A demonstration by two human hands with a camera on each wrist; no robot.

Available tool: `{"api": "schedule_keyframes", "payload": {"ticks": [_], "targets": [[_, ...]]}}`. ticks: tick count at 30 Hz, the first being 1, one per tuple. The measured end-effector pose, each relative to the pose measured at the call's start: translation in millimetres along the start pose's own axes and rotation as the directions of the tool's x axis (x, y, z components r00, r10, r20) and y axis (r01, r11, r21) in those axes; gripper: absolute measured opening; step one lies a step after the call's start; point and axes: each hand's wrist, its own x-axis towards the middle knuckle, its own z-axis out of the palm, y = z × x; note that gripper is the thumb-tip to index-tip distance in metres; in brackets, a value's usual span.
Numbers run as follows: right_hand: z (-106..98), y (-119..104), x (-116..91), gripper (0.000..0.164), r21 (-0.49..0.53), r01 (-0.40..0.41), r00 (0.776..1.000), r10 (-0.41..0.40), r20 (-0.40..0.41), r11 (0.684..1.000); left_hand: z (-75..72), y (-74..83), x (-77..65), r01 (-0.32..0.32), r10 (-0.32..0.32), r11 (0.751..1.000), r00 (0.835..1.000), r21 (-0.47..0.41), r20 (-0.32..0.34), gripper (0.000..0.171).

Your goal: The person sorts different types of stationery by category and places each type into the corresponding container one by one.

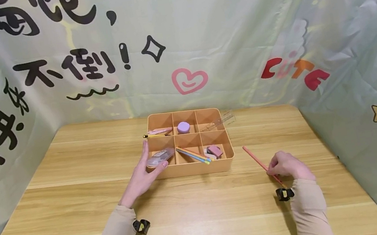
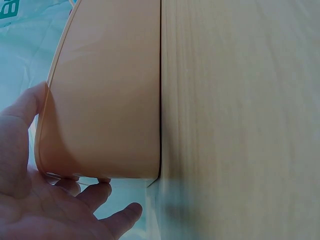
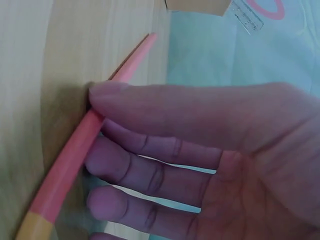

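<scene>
My left hand rests at the left front corner of an orange-brown six-compartment organizer box. Its thumb touches the front rim and the other fingers lie fairly straight along the left side. In the left wrist view the box's front wall fills the middle, beside the fingers. To the right of the box, my right hand pinches a slim pink pencil between thumb and fingers. The pencil has a yellow-orange end section and lies low, close to the tabletop.
Box compartments hold a clear plastic case, blue and orange pencils, a pink eraser, a purple round item, pink and yellow slim items and a clear ruler jutting past the right rim. A printed cloth surrounds the wooden table.
</scene>
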Motion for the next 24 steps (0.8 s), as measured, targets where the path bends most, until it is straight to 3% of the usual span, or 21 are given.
{"api": "schedule_keyframes", "payload": {"ticks": [9,17,24], "targets": [[-0.9,-0.7,-2.0,0.014,0.044,0.031,0.999,-0.03,-0.038,0.999,1.0,0.6,0.9,0.003,-0.003,1.0,1.0,-0.003,0.003,0.102],[-4.5,-4.7,-5.1,0.017,0.073,0.117,0.989,-0.109,-0.103,0.99,0.5,0.6,0.5,0.001,-0.001,1.0,1.0,0.005,-0.001,0.103],[-7.5,-8.3,-6.0,0.022,0.182,0.162,0.974,-0.128,-0.186,0.97,0.8,1.3,-0.4,0.003,-0.004,1.0,1.0,-0.006,-0.003,0.102]]}}
